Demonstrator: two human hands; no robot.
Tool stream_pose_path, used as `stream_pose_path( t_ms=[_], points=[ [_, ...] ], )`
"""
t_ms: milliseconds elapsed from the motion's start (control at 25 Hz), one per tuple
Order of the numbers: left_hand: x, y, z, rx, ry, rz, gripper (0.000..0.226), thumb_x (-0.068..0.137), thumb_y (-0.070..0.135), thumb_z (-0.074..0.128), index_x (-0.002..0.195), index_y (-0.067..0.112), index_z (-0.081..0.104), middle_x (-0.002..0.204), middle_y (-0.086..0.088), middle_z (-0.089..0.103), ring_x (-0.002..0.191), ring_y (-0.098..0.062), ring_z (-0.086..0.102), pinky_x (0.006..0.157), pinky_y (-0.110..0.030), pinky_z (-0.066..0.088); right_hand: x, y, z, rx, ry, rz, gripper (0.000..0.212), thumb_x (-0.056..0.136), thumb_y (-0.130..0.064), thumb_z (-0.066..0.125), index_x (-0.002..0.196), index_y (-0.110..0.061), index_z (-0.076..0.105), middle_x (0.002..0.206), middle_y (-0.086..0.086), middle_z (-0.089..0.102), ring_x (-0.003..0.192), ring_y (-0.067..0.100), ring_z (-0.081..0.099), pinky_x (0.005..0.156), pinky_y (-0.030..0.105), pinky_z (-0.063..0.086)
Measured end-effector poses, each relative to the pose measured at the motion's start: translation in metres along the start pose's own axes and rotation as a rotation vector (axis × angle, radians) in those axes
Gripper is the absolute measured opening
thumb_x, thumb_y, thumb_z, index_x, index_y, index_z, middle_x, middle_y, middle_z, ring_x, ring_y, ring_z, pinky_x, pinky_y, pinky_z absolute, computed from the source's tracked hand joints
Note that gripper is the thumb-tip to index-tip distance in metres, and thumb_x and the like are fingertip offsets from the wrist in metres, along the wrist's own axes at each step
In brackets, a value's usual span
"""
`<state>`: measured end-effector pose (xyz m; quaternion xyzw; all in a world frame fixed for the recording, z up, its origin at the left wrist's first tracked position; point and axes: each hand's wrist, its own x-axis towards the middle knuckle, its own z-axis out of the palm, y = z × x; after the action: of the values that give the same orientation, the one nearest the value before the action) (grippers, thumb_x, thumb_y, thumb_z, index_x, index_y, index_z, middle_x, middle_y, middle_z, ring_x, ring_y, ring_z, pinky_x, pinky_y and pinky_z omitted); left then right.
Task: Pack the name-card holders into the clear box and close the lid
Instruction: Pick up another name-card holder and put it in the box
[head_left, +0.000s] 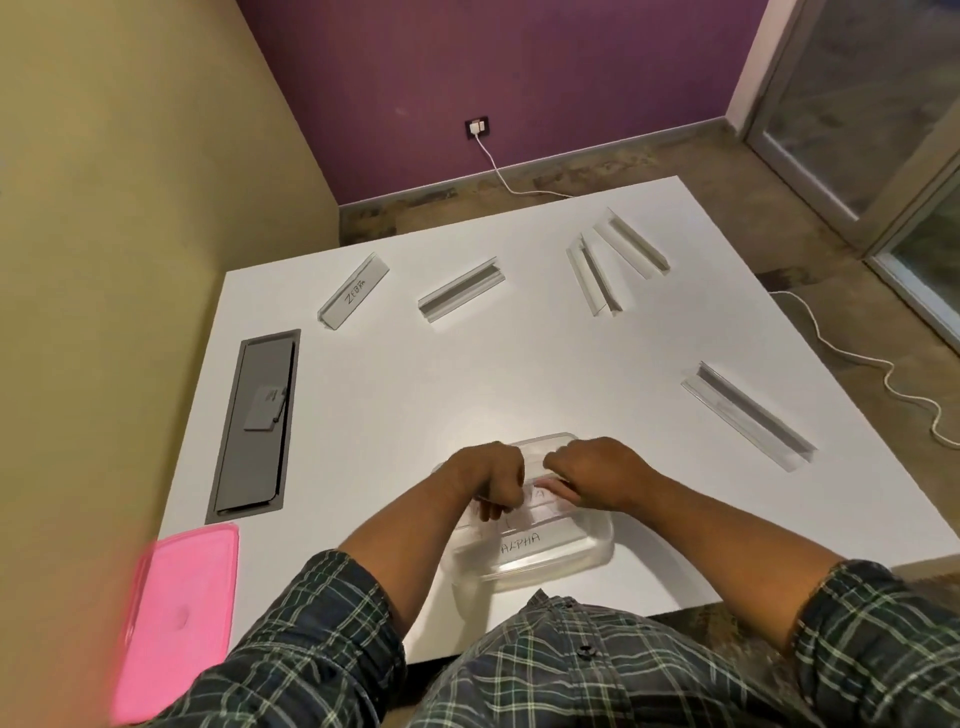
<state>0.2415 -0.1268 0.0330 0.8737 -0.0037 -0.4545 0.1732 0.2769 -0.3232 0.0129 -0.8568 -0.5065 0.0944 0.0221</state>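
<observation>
The clear box (587, 558) stands at the table's near edge, with a holder marked ALPHA (522, 543) lying in its front part. My left hand (491, 480) and my right hand (595, 475) are both inside the box, fingers curled on another name-card holder (540, 506) that lies behind the ALPHA one. Several holders lie loose on the table: one marked ZEBRA (354, 293) at far left, one (461, 291) in the far middle, two (593, 273) (632, 243) at far right, and a long one (748, 415) at right. The pink lid (179, 616) rests at near left.
A grey cable hatch (254, 423) is set into the white table (415, 395) at left, with a small grey card on it. A white cable (857, 358) trails on the floor to the right. An ochre wall runs close along the left side.
</observation>
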Motion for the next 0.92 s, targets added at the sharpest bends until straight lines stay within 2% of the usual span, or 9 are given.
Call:
stream_pose_path(
  t_ms=[160,240,320,440,520,600,720,840,920],
  points=[
    [0.016,0.032,-0.026,-0.318,0.264,0.113,0.02,0.082,0.018,0.061,0.07,0.008,0.072,0.07,-0.006,0.077,0.057,-0.02,0.073,0.065,-0.036,0.062,-0.022,0.033,-0.01,0.231,0.41,0.439,0.032,0.1,-0.044,0.055,0.086,-0.019,0.069,0.072,-0.003,0.069,0.068,0.023,0.065,0.057,0.033,0.05],
    [0.029,0.05,-0.034,-0.452,0.393,0.156,0.021,0.082,0.02,0.06,0.072,0.004,0.07,0.074,-0.006,0.077,0.062,-0.024,0.073,0.068,-0.038,0.063,-0.036,0.052,-0.015,0.405,0.481,0.696,0.025,0.098,-0.043,0.059,0.085,-0.023,0.067,0.066,-0.007,0.065,0.064,0.02,0.062,0.06,0.032,0.05],
    [0.043,0.07,-0.04,-0.527,0.444,0.181,0.02,0.08,0.017,0.058,0.08,0.002,0.07,0.081,-0.007,0.077,0.067,-0.025,0.073,0.071,-0.041,0.063,-0.052,0.073,-0.016,0.584,0.43,0.923,0.018,0.095,-0.041,0.061,0.088,-0.026,0.067,0.073,-0.01,0.068,0.071,0.018,0.064,0.069,0.033,0.053],
    [0.067,0.101,-0.045,-0.498,0.423,0.205,0.019,0.083,0.013,0.056,0.09,0.004,0.071,0.092,-0.005,0.076,0.075,-0.022,0.07,0.079,-0.038,0.06,-0.083,0.104,-0.005,0.856,0.277,1.18,0.016,0.092,-0.032,0.066,0.088,-0.017,0.07,0.085,0.0,0.073,0.078,0.025,0.066,0.075,0.037,0.055],
    [0.083,0.12,-0.046,-0.429,0.406,0.215,0.019,0.088,0.016,0.056,0.095,0.008,0.071,0.097,-0.004,0.074,0.087,-0.023,0.069,0.08,-0.032,0.055,-0.106,0.118,0.008,1.233,0.27,1.259,0.023,0.093,-0.022,0.069,0.082,-0.002,0.064,0.08,0.015,0.068,0.064,0.029,0.058,0.058,0.033,0.048],
    [0.096,0.134,-0.045,-0.365,0.391,0.218,0.023,0.093,0.025,0.059,0.104,0.009,0.071,0.104,-0.004,0.075,0.099,-0.023,0.068,0.083,-0.027,0.049,-0.128,0.124,0.022,1.456,0.312,1.349,0.019,0.092,-0.015,0.069,0.082,-0.001,0.06,0.075,0.02,0.058,0.055,0.024,0.047,0.051,0.028,0.032],
    [0.118,0.153,-0.047,-0.323,0.334,0.185,0.046,0.095,0.035,0.06,0.135,0.014,0.059,0.124,-0.004,0.07,0.116,-0.022,0.064,0.1,-0.029,0.047,-0.154,0.138,0.044,1.496,0.576,1.48,0.004,0.091,-0.005,0.062,0.087,-0.003,0.062,0.07,0.018,0.058,0.05,0.022,0.048,0.051,0.027,0.031],
    [0.141,0.168,-0.053,-0.343,0.287,0.159,0.065,0.094,0.032,0.062,0.153,0.015,0.04,0.146,-0.007,0.056,0.131,-0.025,0.055,0.112,-0.033,0.041,-0.168,0.159,0.054,1.499,0.841,1.685,0.013,0.091,-0.004,0.056,0.083,-0.013,0.061,0.072,0.021,0.06,0.048,0.024,0.052,0.049,0.027,0.036],
    [0.154,0.18,-0.059,-0.349,0.27,0.156,0.074,0.093,0.028,0.063,0.158,0.016,0.03,0.154,-0.009,0.047,0.139,-0.026,0.048,0.115,-0.034,0.038,-0.174,0.176,0.059,1.433,0.916,1.794,0.016,0.092,-0.01,0.05,0.08,-0.015,0.058,0.073,0.021,0.062,0.044,0.025,0.053,0.047,0.026,0.038]
  ],
)
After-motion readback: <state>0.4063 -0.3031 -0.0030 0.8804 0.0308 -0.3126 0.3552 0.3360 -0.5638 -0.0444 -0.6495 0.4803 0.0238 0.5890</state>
